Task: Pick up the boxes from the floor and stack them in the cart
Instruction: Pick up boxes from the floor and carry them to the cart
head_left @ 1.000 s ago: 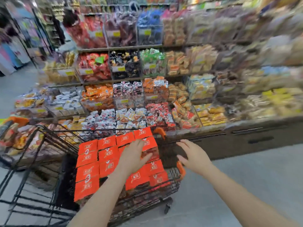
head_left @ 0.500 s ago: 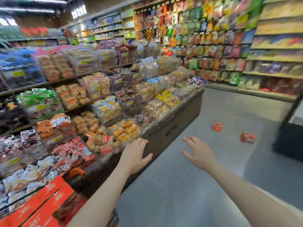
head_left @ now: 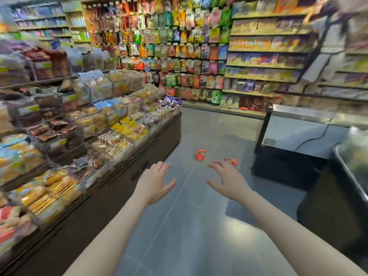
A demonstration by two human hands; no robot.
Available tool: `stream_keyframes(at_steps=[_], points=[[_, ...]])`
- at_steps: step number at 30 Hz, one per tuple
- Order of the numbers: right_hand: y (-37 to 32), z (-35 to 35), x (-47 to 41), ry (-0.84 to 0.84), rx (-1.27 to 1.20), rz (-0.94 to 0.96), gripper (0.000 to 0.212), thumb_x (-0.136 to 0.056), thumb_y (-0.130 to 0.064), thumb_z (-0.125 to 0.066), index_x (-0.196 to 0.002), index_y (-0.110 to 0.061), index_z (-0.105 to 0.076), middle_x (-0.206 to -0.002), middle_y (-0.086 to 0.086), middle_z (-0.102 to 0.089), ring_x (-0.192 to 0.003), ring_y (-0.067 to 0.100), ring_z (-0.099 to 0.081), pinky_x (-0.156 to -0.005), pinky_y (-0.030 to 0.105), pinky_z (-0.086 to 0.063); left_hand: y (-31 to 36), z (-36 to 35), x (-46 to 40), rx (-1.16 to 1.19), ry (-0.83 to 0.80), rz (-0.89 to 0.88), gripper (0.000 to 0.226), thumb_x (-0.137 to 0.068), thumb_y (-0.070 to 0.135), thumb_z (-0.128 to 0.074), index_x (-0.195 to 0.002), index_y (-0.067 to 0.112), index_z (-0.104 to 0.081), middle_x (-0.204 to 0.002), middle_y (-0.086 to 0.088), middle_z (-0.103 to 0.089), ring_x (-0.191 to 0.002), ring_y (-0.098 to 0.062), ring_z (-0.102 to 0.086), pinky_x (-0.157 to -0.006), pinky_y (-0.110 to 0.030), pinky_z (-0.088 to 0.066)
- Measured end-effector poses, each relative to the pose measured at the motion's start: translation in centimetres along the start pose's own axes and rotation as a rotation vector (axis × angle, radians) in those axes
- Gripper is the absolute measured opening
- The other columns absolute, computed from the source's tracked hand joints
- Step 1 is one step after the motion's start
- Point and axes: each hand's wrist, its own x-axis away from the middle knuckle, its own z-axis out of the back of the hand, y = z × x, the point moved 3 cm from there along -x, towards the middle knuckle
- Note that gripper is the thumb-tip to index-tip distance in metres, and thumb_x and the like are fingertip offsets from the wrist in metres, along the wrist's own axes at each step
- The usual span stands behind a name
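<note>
Two small red boxes lie on the grey floor ahead. One red box [head_left: 200, 154] stands near the middle of the aisle. The other red box [head_left: 231, 162] lies to its right, partly hidden behind my right fingertips. My left hand [head_left: 154, 183] and my right hand [head_left: 227, 180] are both stretched out in front of me, fingers spread, holding nothing. Both hands are well short of the boxes. The cart is out of view.
A tiered snack display [head_left: 83, 136] with a dark base runs along the left of the aisle. A black chest freezer [head_left: 294, 148] stands at the right, with a metal counter edge [head_left: 346, 168] nearer. Packed shelves [head_left: 199, 56] line the back wall.
The view has swung right, away from the cart with its orange boxes, toward the aisle. Both empty hands left the cart, and the two floor boxes now sit closer and more central.
</note>
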Motion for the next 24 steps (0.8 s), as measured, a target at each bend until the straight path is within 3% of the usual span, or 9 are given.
stream_keyframes(at_steps=[4,8,17,24], points=[[4.9,0.4,-2.6,0.034,-0.027,-0.028,0.053,-0.087,-0.04,-0.062,-0.135,-0.02,-0.048,-0.134,0.003,-0.049,-0.128,0.02,-0.042,-0.102,0.028,-0.032,1.5,-3.2,-5.7,0.024,-0.026,-0.029,0.076,-0.076,0.066,-0.023,-0.129,0.018,-0.049,-0.125,0.003,-0.052,-0.113,-0.018,-0.051,-0.086,-0.034,-0.043],[9.0,-0.8,-6.3,0.015,-0.051,-0.123,0.05,-0.092,-0.04,-0.055,-0.137,-0.021,-0.045,-0.136,-0.001,-0.046,-0.127,0.018,-0.043,-0.098,0.031,-0.037,0.6,-6.0,-11.3,0.043,-0.056,-0.064,0.072,-0.079,0.065,-0.025,-0.126,0.017,-0.051,-0.121,0.002,-0.054,-0.11,-0.02,-0.054,-0.083,-0.035,-0.044],[16.6,-4.8,-19.8,0.003,-0.026,-0.21,0.047,-0.092,-0.039,-0.055,-0.135,-0.024,-0.045,-0.137,-0.004,-0.046,-0.128,0.017,-0.042,-0.095,0.034,-0.042,-6.4,-13.5,-26.8,0.103,-0.117,-0.119,0.074,-0.078,0.066,-0.025,-0.127,0.017,-0.05,-0.122,0.001,-0.054,-0.112,-0.02,-0.053,-0.085,-0.034,-0.043],[21.8,-8.2,-29.0,-0.027,-0.013,-0.334,0.049,-0.089,-0.038,-0.057,-0.135,-0.022,-0.046,-0.132,-0.003,-0.047,-0.118,0.021,-0.048,-0.092,0.034,-0.043,-11.0,-19.1,-39.1,0.135,-0.205,-0.214,0.073,-0.078,0.065,-0.025,-0.128,0.018,-0.049,-0.125,0.002,-0.054,-0.117,-0.018,-0.051,-0.088,-0.034,-0.044]])
